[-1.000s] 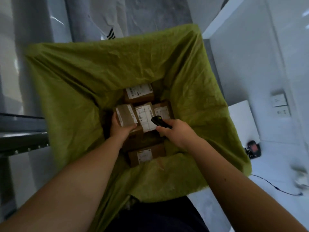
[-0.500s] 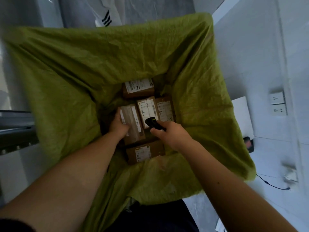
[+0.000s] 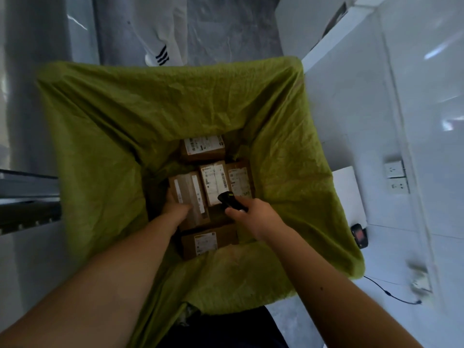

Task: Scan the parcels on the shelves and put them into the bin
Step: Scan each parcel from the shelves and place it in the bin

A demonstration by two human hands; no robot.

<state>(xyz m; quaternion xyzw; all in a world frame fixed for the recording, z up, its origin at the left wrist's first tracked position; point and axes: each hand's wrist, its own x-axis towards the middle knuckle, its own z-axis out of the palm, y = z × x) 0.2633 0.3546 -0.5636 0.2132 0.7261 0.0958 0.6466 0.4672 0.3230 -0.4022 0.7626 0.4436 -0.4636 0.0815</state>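
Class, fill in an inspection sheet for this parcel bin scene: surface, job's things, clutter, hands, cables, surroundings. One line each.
Surface: pale floor around the bin.
Job's things: green-lined bin holds five cardboard parcels with white labels; the left parcel lies tilted over others; black handheld scanner is above them.
Clutter: small black device with a red screen on the floor right of the bin.
Hands: left hand grips the left parcel's near end; right hand holds the scanner.
Cables: thin black cable on the floor, right.
Surroundings: white wall with sockets; metal shelf edge, left.
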